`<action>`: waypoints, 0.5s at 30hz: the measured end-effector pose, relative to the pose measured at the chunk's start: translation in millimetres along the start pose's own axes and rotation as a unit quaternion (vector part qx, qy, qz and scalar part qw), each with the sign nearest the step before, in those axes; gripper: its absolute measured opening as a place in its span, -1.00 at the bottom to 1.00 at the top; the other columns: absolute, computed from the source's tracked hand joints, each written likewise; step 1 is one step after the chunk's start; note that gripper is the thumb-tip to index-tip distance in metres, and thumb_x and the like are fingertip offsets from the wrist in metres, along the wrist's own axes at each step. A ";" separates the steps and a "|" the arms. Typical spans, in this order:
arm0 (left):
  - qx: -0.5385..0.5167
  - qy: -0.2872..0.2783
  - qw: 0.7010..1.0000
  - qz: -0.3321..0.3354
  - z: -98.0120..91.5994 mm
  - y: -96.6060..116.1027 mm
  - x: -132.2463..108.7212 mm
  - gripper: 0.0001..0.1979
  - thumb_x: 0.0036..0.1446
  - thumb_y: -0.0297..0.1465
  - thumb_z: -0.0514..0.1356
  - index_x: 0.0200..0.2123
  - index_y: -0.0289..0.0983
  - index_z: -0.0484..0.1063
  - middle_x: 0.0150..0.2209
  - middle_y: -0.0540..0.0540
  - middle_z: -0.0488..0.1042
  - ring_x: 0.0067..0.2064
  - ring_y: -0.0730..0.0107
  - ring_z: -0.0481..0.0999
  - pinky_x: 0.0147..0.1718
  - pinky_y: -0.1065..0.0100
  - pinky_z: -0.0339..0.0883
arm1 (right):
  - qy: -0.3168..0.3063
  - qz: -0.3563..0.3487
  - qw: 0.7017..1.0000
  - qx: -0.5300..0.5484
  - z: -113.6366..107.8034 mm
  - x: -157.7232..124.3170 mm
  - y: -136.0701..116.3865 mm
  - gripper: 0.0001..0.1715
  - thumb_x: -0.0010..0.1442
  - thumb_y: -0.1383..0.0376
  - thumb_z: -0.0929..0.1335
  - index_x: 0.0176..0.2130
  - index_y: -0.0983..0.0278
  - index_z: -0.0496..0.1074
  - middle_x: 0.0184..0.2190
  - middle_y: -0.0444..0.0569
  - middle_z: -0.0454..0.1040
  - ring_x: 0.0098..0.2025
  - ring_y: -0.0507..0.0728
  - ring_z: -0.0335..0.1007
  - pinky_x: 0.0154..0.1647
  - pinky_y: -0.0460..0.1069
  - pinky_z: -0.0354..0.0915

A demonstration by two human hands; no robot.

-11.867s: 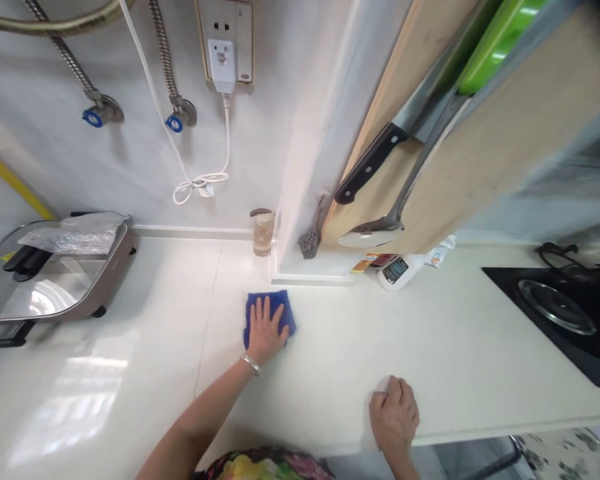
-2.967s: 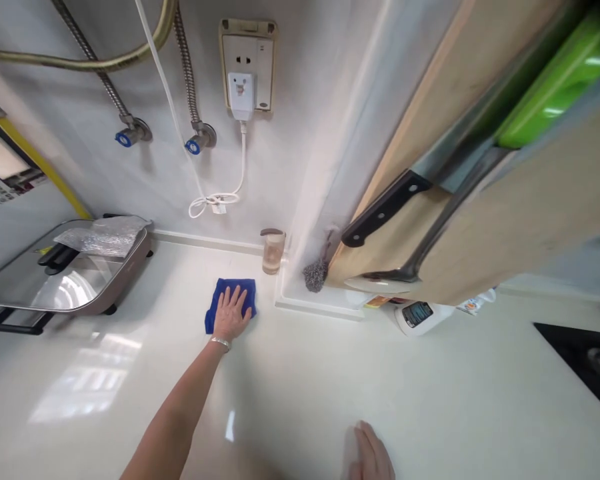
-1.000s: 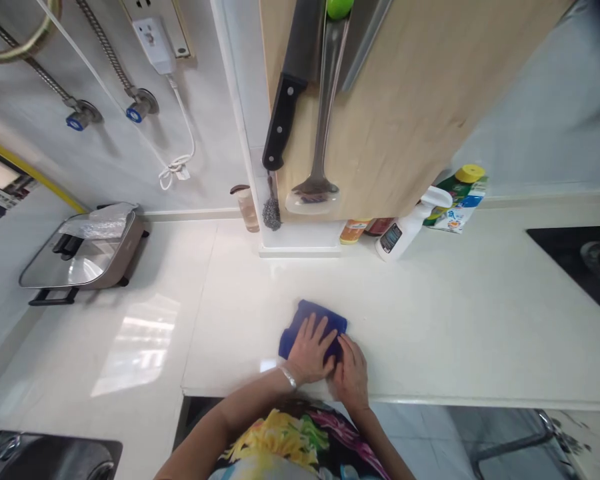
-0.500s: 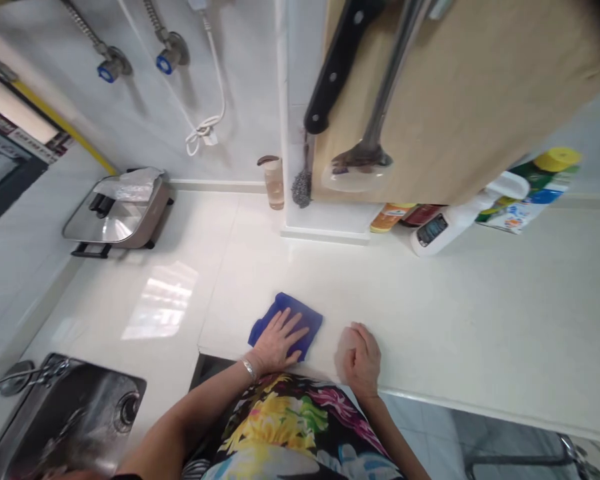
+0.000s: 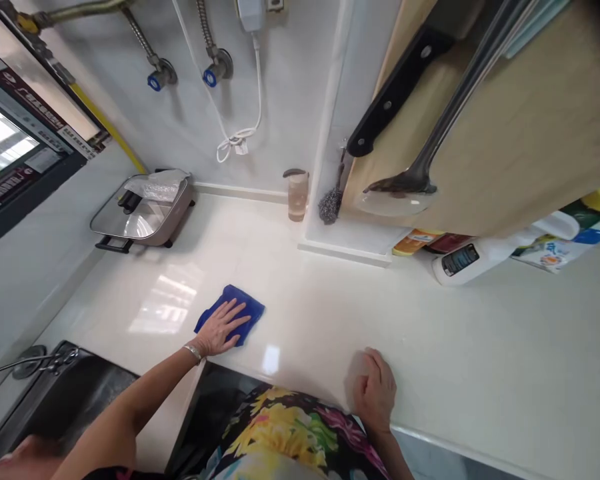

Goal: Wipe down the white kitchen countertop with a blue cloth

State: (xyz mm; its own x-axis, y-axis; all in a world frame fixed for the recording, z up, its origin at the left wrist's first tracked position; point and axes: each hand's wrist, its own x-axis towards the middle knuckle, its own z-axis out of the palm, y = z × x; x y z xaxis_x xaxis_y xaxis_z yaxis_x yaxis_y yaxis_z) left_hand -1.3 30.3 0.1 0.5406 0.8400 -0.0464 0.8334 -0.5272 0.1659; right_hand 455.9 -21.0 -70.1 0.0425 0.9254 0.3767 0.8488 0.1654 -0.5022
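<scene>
My left hand lies flat with its fingers spread on a folded blue cloth, pressing it onto the white countertop near the front edge. A bracelet shows at that wrist. My right hand rests on the counter's front edge to the right, fingers curled loosely, with nothing visible in it.
An electric grill pan with a glass lid stands at the back left. A small cup and a steel scourer sit by the wall corner. Bottles lie under a hanging cutting board with a knife and ladle. A dark sink is at the lower left.
My left hand has slid the blue cloth to the left, away from my right hand. The right hand stays on the counter edge. The view has swung left.
</scene>
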 end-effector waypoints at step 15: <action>0.031 0.094 0.968 -0.230 -19.5 -142.8 59.5 -0.45 0.33 -0.18 -0.04 0.33 -0.14 0.27 0.42 -0.14 0.11 0.44 -0.03 -0.01 0.37 -0.12 -0.06 | 0.034 -0.075 0.995 -0.064 22.8 -4.7 24.1 -0.47 0.35 0.24 0.08 0.20 0.36 0.27 0.11 0.30 0.38 0.17 0.38 0.32 0.06 0.32 0.37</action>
State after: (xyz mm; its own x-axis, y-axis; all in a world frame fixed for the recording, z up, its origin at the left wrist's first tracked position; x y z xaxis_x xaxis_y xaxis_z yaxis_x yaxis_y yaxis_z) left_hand -90.3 158.1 -7.1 0.0854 0.9932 0.0797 0.9895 -0.0939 0.1097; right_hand 464.2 -13.5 -101.8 -0.0580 0.8671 0.4948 0.9078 0.2521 -0.3353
